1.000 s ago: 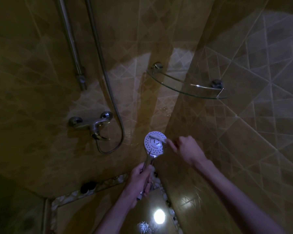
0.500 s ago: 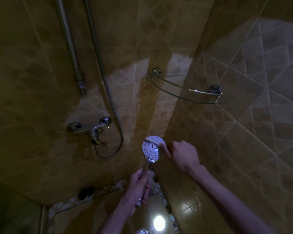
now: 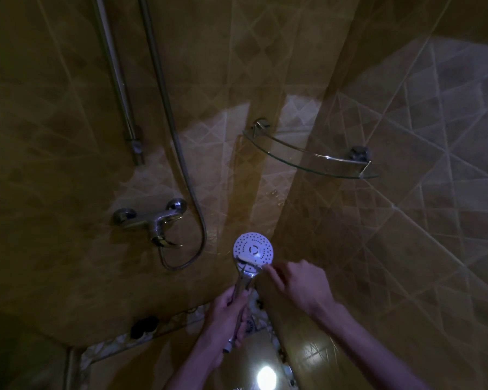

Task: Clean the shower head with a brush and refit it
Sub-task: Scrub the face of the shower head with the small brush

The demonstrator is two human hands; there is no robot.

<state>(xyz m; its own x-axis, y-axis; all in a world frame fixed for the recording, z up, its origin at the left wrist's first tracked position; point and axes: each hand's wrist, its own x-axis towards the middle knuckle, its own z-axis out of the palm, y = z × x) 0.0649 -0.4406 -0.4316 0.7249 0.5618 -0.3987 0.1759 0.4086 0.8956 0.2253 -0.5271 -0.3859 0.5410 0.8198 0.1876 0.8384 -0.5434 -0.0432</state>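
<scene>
- Head view, looking down into a dim, brown-tiled shower corner; light is poor and colours are muddy.
- Shower head (image 3: 253, 248): round white face with rings of small holes, turned up toward the camera, held out in front of the corner where the two walls meet. Off its wall mount, low in the view, right of the mixer tap.
- Left hand (image 3: 228, 319): fingers wrapped closed around the chrome handle below the face, holding the shower head upright.
- Right hand (image 3: 299, 282): fingers pinched narrow on the handle of a small white brush (image 3: 250, 260). Brush lies across the lower edge of the white face, touching it. Bristles too blurred to make out.
- Hose (image 3: 181, 153): runs down the left wall from the top of the view, loops below the mixer tap and joins it from beneath.
- Mixer tap (image 3: 152, 219): chrome, on the left wall, lever pointing down and to the right.
- Riser rail (image 3: 119, 80): chrome bar left of the hose, its lower end fixed to the wall above the tap.
- Glass corner shelf (image 3: 307, 156): spans the corner on two chrome brackets, above and right of the shower head, well apart from it.
- Dark object (image 3: 144, 327): on the pebbled floor strip at the foot of the left wall; cannot tell what it is.
- Bright round reflection (image 3: 265, 377): on the glossy surface below the hands.
</scene>
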